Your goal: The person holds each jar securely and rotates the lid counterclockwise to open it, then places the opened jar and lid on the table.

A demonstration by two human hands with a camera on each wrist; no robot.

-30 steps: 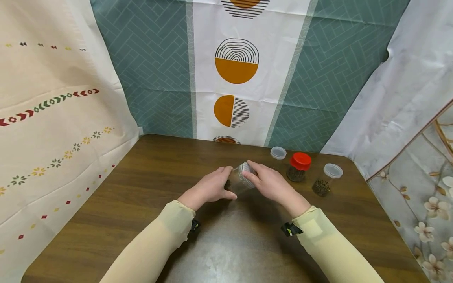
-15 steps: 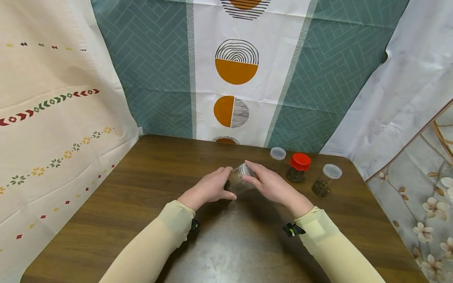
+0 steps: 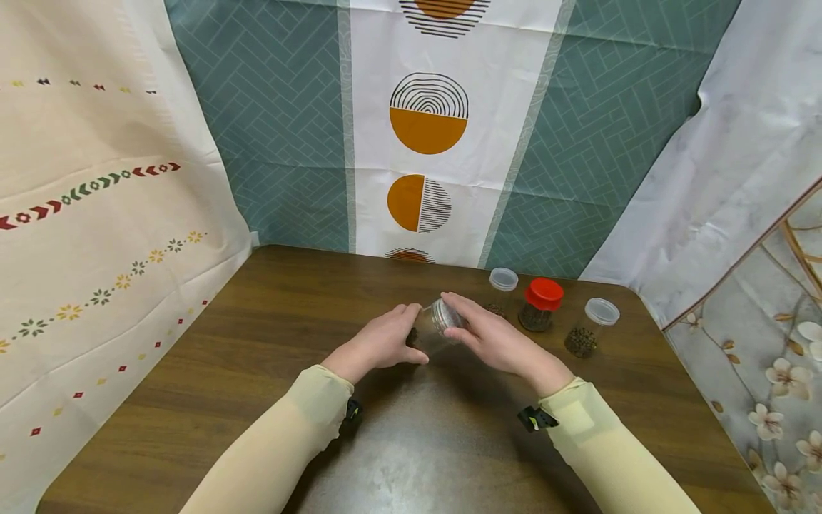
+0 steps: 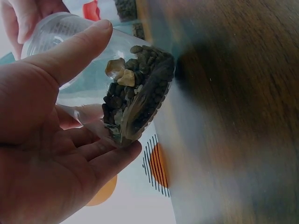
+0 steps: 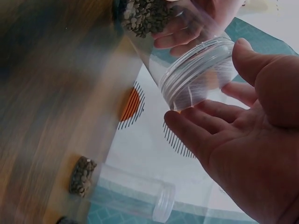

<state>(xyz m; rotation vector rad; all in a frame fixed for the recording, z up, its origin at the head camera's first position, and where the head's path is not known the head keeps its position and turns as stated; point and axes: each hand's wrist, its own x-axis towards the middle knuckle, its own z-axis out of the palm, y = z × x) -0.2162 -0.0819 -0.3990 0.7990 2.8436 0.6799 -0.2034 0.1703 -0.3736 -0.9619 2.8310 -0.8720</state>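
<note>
A clear plastic jar (image 4: 84, 39), partly filled with dark pebbles (image 4: 140, 79) and a few pale ones, tilts above the table with its lidded end to the right. My left hand (image 3: 379, 337) grips the jar body, thumb on one side and fingers on the other. Around the clear lid (image 5: 198, 77) curl the fingers and thumb of my right hand (image 3: 494, 339). In the right wrist view the lid's ridged rim sits on the jar's mouth. The head view hides much of the jar behind both hands.
Beyond my right hand stand a clear-lidded jar (image 3: 504, 280), a red-lidded jar (image 3: 544, 294) and another clear-lidded jar (image 3: 592, 327), all with dark contents low inside. The brown wooden table (image 3: 257, 343) meets patterned cloths (image 3: 289, 143) at its back and sides.
My right hand has turned a little round the lid, its fingertips shifting left and its wrist right and down. The left hand and the jar keep their place.
</note>
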